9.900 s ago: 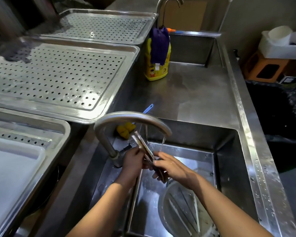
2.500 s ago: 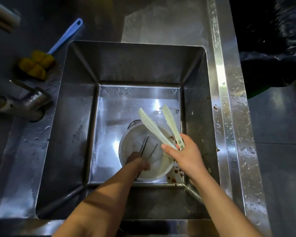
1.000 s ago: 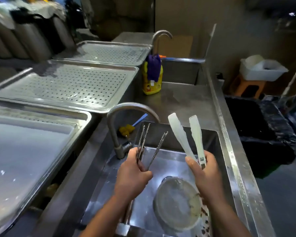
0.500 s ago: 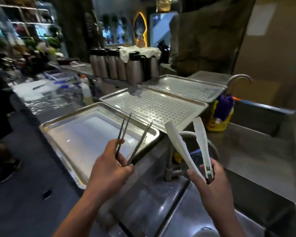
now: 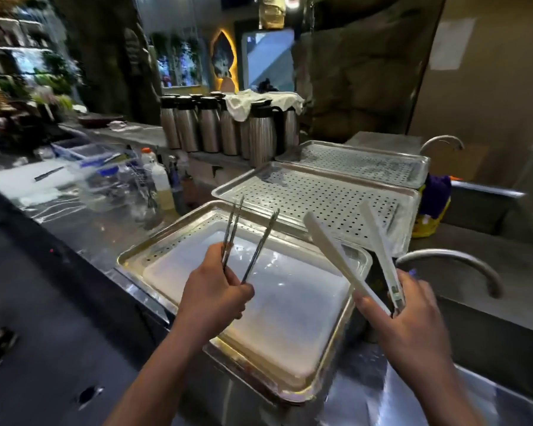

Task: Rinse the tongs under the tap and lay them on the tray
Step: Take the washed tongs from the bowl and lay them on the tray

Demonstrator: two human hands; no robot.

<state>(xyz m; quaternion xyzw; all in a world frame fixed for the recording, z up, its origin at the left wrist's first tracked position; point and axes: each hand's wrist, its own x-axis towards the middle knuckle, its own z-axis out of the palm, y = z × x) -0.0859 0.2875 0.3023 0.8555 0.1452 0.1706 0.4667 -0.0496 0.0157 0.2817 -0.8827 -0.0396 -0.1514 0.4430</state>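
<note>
My left hand (image 5: 213,295) grips thin metal tongs (image 5: 259,241) by their lower end, tips pointing up, over the near steel tray (image 5: 130,256) that holds a white liner (image 5: 290,302). In my right hand (image 5: 413,315) are white plastic tongs (image 5: 333,253), held at the hinge end with both arms spread upward above the tray's right edge. The curved tap (image 5: 462,259) stands just right of that hand.
Two perforated steel trays (image 5: 320,195) (image 5: 366,161) lie behind the near one. A yellow soap bottle with a purple cloth (image 5: 431,207) stands by the far sink. Several steel flasks (image 5: 228,130) line the back counter. Bottles and containers (image 5: 160,182) crowd the left counter.
I have turned left from the sink, and both hands have carried their tongs from over the basin to above the near tray.
</note>
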